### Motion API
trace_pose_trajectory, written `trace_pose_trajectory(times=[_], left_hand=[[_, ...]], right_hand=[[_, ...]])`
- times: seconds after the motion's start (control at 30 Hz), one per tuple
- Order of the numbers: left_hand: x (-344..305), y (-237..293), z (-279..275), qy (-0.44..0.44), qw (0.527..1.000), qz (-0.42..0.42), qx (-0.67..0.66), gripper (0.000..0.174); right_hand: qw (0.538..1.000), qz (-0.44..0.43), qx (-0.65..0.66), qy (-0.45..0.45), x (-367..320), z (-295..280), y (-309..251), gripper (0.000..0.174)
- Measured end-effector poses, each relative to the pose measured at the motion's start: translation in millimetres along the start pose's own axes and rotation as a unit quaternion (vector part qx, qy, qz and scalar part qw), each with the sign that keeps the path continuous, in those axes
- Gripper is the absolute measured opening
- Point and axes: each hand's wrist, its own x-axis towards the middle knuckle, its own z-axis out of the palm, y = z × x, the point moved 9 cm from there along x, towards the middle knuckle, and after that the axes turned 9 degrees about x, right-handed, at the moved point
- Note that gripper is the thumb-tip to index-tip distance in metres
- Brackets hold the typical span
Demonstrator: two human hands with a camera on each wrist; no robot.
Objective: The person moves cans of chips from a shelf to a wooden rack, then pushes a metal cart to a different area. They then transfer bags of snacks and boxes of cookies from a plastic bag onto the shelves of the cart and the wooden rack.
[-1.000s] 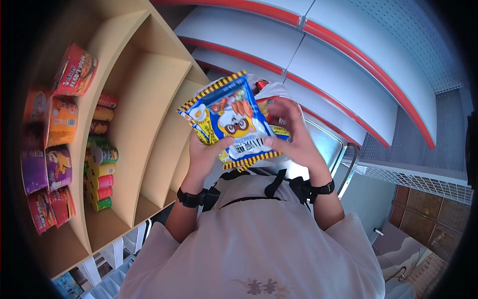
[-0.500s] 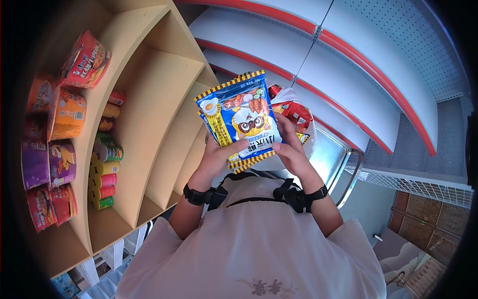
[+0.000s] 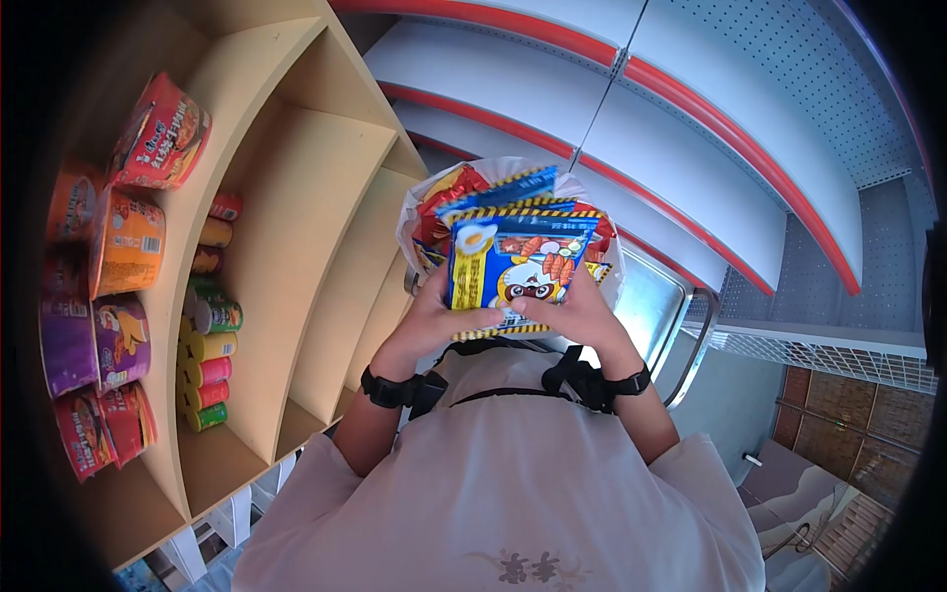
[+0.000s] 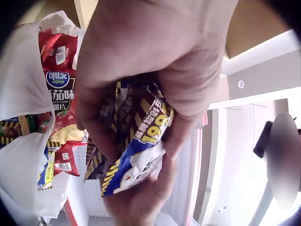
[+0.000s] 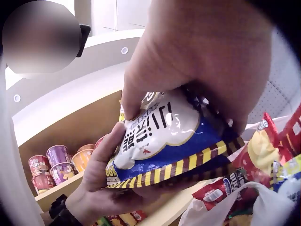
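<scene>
Both hands hold a small stack of blue snack packets [image 3: 528,252] with yellow-and-dark striped edges and a cartoon animal in glasses. My left hand [image 3: 426,324] grips the stack's left side, thumb across the front. On the opposite side my right hand [image 3: 584,314] holds it, its thumb also on the front and meeting the left thumb near the lower edge. Behind the front packet, other packets fan out at the top. In the right wrist view, the front packet [image 5: 160,136] bulges between the hands. A white plastic bag [image 3: 406,222] with red chip packets [image 4: 63,108] stands just beyond.
At left, a wooden shelf [image 3: 286,247] holds instant noodle cups [image 3: 128,242] and several small colourful cans [image 3: 209,345]. White shelving with red edges [image 3: 691,207] rises ahead and right. A metal cart [image 3: 691,335] lies beside the bag.
My right hand's raised fingers have come down around the packets. The stack first rose to the right, then tipped away, and its rear packets now fan out above the front one.
</scene>
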Motion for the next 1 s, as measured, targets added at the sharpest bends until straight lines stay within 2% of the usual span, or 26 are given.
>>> trace_pose_trajectory(times=[0.07,0.17,0.3,0.37,0.4,0.47,0.57,0.7,0.77,0.8,0.83,0.9,0.93,1.0], left_hand=[[2.1,2.5,3.4,-0.001,0.999,0.014,0.039,0.072],[2.7,11.0,-3.1,0.055,0.995,0.053,0.065,0.075],[0.6,7.6,-0.3,0.075,0.992,0.067,0.079,0.072],[-2.8,14.6,-8.4,0.145,0.976,0.147,0.072,0.068],[-1.4,13.2,-8.7,0.143,0.976,0.146,0.072,0.068],[-4.4,24.8,-14.5,0.181,0.956,0.214,0.088,0.066],[-5.1,24.9,-11.5,0.177,0.963,0.198,0.042,0.061],[-0.3,11.7,-9.6,0.158,0.976,0.152,-0.008,0.059],[4.0,1.4,-6.7,0.150,0.977,0.120,-0.093,0.060],[4.8,1.0,-3.1,0.133,0.980,0.107,-0.102,0.068],[4.9,1.9,-2.9,0.131,0.980,0.106,-0.102,0.068],[7.2,9.0,9.6,0.067,0.990,0.125,-0.006,0.076],[9.2,7.1,13.8,0.041,0.993,0.109,-0.004,0.088],[11.0,9.8,19.9,0.020,0.994,0.100,0.044,0.093]], right_hand=[[1.000,-0.008,0.023,0.005,1.8,2.5,-5.0,0.078],[0.999,-0.021,0.045,0.021,2.3,1.0,-7.9,0.074],[0.999,-0.025,0.041,0.024,1.3,-2.9,-4.2,0.075],[0.997,-0.011,0.068,0.037,-0.4,-3.8,-1.0,0.075],[0.997,-0.011,0.068,0.039,-1.5,-2.1,-0.9,0.075],[0.995,-0.023,0.085,0.043,-3.3,0.4,-3.7,0.076],[0.992,0.015,0.121,0.028,-5.8,2.7,-3.3,0.083],[0.995,0.017,0.095,0.027,-8.2,1.4,-4.4,0.081],[0.995,-0.005,0.082,0.051,-8.2,0.0,-10.2,0.079],[0.994,0.000,0.087,0.060,-8.3,-1.1,-9.2,0.077],[0.994,0.000,0.086,0.061,-8.3,-3.5,-6.7,0.077],[0.992,-0.006,0.099,0.073,-7.3,-11.2,-0.5,0.076],[0.992,0.002,0.104,0.078,-7.4,-13.3,-2.1,0.074],[0.987,0.011,0.129,0.094,-7.9,-17.1,-4.3,0.072]])
